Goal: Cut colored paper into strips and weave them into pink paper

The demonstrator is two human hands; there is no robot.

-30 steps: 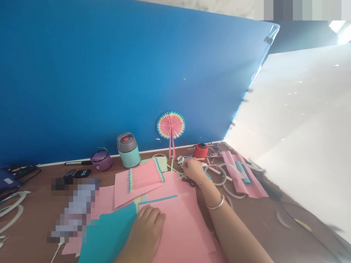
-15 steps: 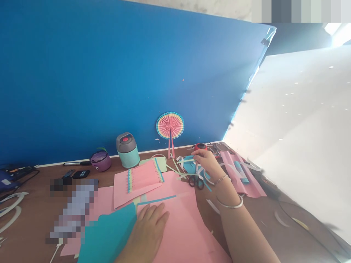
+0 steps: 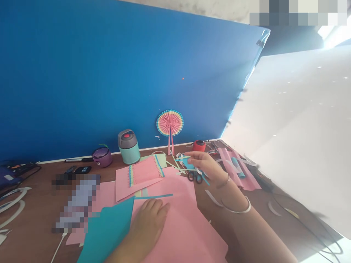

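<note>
My left hand (image 3: 150, 221) lies flat on a large pink paper sheet (image 3: 189, 226), its fingers stretched out just below a narrow blue strip (image 3: 155, 196). A teal sheet (image 3: 106, 226) shows beside that wrist. My right hand (image 3: 205, 164) reaches over the back of the desk, fingers extended and slightly parted, at the end of a pale green paper strip (image 3: 182, 158); no firm hold on it shows. Below these fingers are black-handled scissors (image 3: 195, 177) and more paper strips, partly hidden by the hand.
A round pleated paper fan (image 3: 170, 123) stands against the blue panel (image 3: 95, 73). A pleated pink piece (image 3: 146, 171), a mint flask (image 3: 129, 151) and a purple cup (image 3: 102, 157) are at the back. Right are a red object (image 3: 199, 145) and folded pink paper (image 3: 226, 159).
My right hand has shifted slightly left and its fingers have straightened, uncovering more of the red object. My left hand stays flat on the pink sheet. The view has moved a little.
</note>
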